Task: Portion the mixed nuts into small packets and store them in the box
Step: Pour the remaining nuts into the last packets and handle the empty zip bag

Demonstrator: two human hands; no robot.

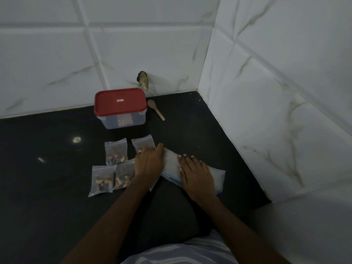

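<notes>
Several small clear packets of mixed nuts lie on the black counter (47,168): one at the back left (115,151), one at the front left (102,181), one (123,176) partly under my left wrist, and one (142,143) behind my left hand. My left hand (149,162) and my right hand (196,174) both press flat, fingers apart, on a large clear zip bag (171,162) lying on the counter. The box (121,108), clear with a red lid on, stands behind the packets.
A small wooden spoon (155,109) lies right of the box. White tiled walls meet in a corner behind (133,44) and to the right (276,92). A dark small object (143,80) sits against the back wall. My lap is at the front edge.
</notes>
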